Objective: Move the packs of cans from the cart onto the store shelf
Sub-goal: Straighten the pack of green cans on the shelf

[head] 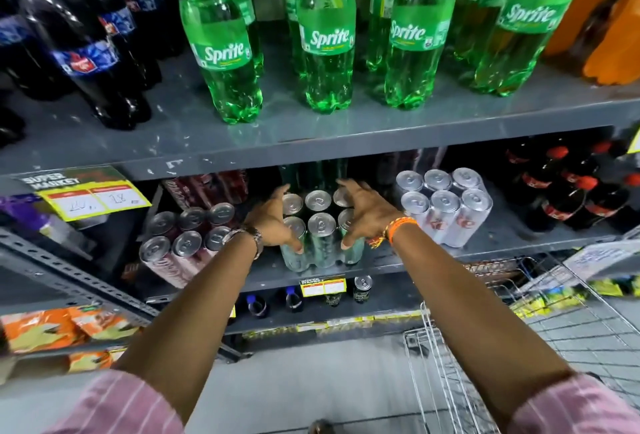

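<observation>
The green six-pack of cans (320, 225) stands at the shelf (398, 260) front edge, gripped on both sides by the left hand (273, 222) and right hand (367, 215); push it evenly back, square between the neighbouring packs.

Upright green can pack (320, 225) on shelf (415, 260)

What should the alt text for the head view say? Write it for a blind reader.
Both hands, the left hand and right hand, grip a green six-pack of cans on the middle store shelf, between a dark red pack and a silver pack. Sprite bottles stand above; a wire cart is at lower right.
</observation>
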`<state>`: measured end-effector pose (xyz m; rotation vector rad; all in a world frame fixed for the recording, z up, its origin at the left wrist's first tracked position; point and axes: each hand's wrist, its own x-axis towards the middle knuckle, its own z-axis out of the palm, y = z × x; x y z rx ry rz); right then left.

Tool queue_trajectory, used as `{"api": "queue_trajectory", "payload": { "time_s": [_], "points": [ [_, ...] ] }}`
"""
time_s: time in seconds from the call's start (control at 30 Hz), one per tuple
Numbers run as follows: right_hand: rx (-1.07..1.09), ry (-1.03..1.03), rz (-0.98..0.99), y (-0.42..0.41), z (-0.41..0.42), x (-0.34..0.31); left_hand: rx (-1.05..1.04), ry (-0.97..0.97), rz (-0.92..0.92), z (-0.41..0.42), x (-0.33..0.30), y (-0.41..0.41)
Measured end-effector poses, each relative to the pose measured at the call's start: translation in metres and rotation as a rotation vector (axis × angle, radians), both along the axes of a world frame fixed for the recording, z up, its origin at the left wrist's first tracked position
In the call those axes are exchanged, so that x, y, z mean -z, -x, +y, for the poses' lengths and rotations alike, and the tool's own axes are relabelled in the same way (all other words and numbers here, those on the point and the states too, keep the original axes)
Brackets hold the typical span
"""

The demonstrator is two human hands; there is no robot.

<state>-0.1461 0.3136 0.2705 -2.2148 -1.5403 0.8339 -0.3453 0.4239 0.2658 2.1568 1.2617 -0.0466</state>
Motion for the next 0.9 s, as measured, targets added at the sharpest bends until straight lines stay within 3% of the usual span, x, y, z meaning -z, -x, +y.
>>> {"api": "queue_trajectory", "payload": {
  "time_s": [0.13, 0.27, 0.47, 0.67, 0.9],
  "points": [
    [0.273, -0.099, 0.285, 0.004, -0.032, 0.024, -0.256, 0.253, -0.350, -0.019, 0.028, 0.031],
    [0.524, -0.227, 0.338, 0.025, -0.052, 0.048, -0.322, 0.213, -0.512, -0.048, 0.046, 0.032],
    [0.548, -0.329, 0.288, 0.039, -0.052, 0.046, -0.423, 0.178, -0.611, -0.063, 0.056, 0.016],
    [0.520, -0.293, 0.262, 0.030, -0.044, 0.044, -0.459, 0.207, -0.628, -0.055, 0.055, 0.011],
    [0.488, -0.212, 0.368, 0.026, -0.046, 0.046, -0.538, 0.210, -0.634, -0.066, 0.065, 0.021]
  ]
}}
